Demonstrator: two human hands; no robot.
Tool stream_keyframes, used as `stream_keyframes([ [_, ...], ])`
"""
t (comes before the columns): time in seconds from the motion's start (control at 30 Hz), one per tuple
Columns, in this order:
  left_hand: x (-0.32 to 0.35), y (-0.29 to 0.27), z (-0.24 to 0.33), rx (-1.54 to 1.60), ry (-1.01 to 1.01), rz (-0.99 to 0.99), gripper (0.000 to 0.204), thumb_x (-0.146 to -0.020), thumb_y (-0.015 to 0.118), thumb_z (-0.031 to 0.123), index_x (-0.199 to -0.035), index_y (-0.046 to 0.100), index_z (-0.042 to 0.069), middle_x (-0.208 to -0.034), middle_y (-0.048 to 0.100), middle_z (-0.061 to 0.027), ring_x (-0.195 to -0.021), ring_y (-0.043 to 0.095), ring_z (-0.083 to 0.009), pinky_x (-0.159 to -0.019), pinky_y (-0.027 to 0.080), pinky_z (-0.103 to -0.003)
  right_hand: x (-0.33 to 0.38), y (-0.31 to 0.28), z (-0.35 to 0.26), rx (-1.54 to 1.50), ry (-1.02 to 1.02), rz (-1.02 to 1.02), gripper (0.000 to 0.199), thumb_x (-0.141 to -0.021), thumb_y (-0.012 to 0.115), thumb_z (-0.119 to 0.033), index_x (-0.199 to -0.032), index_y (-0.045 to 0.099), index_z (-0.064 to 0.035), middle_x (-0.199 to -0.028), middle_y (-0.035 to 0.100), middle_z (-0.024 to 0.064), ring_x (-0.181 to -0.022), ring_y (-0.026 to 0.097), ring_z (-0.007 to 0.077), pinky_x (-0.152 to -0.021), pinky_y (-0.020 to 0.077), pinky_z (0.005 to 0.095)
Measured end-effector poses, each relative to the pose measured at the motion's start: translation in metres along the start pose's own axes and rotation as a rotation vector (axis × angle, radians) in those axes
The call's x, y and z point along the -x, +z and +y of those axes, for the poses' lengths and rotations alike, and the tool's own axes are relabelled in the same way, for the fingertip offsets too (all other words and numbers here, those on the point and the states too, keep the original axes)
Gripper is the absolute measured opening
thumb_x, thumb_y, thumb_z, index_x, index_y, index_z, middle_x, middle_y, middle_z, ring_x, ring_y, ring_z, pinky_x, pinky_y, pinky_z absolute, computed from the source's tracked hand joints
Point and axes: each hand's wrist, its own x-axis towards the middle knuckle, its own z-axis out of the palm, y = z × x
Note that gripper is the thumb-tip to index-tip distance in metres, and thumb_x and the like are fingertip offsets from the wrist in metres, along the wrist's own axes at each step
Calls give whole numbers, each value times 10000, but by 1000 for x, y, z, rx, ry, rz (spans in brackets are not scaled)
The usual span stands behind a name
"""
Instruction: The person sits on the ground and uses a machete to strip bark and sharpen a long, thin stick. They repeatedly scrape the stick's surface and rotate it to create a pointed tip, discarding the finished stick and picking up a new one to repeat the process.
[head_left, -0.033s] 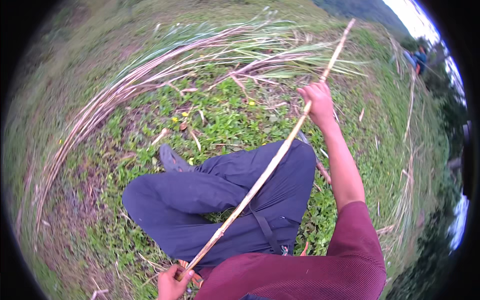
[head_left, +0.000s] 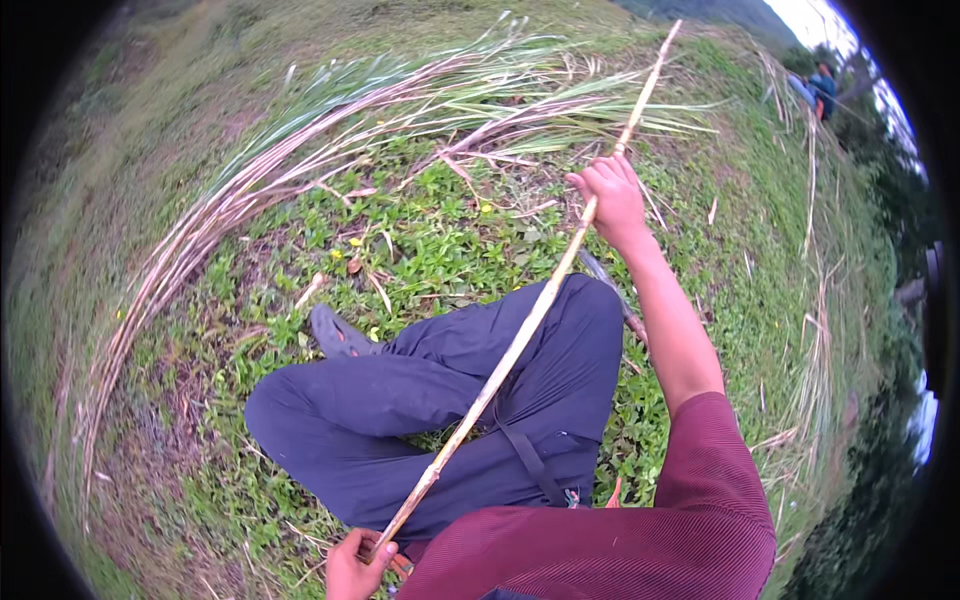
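A long pale cane stalk [head_left: 515, 352] slants across my lap, from low near my left side up to the far right. Near its lower end my left hand [head_left: 357, 566] pinches it between thumb and fingers. Farther up, with the arm stretched out, my right hand [head_left: 612, 196] is closed round the stalk, and its thin tip pokes out beyond the fist. Beyond my knees, a bundle of long cut stalks with green leaves [head_left: 300, 138] lies curved over the grass; neither hand touches it.
I sit cross-legged in dark trousers [head_left: 370, 400], a grey shoe [head_left: 338, 333] showing ahead. Beside my right knee lies a blade-like tool [head_left: 612, 285], partly hidden by the knee and arm. More dry stalks [head_left: 815, 330] lie at the right. Another person [head_left: 820, 90] is far off at upper right.
My right hand and the stalk's upper end sit slightly farther left and higher in view. The whole scene has shifted a little left too. Both hands keep their hold.
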Motion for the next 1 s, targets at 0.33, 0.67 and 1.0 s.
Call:
stream_keyframes([
  [0.33,-96,32,92,-182,182,-67,460,-980,666,384,-759,575,-8,-549,484,-105,-521,478,-181,-526,401,-358,50,-23,-38,-248,252,198,405,-842,736,-150,-1227,616,-112,-1235,604,132,-1326,471,339,-1105,389,487],
  [0.67,-110,24,108,333,-99,-402,292,-1062,554,300,-904,585,56,-573,427,69,-516,350,-18,-462,269,-242,295,37,-12,-122,903,-525,472,-862,756,-245,-1252,586,-43,-1171,575,175,-1119,557,350,-960,468,470],
  [1.0,-123,40,109,-35,163,-168,256,-1044,578,279,-1076,602,27,-554,464,4,-512,415,-78,-496,325,-291,303,19,37,-166,1076,-858,450,-859,704,-381,-1171,602,-72,-1202,614,167,-1137,599,353,-993,453,475],
])
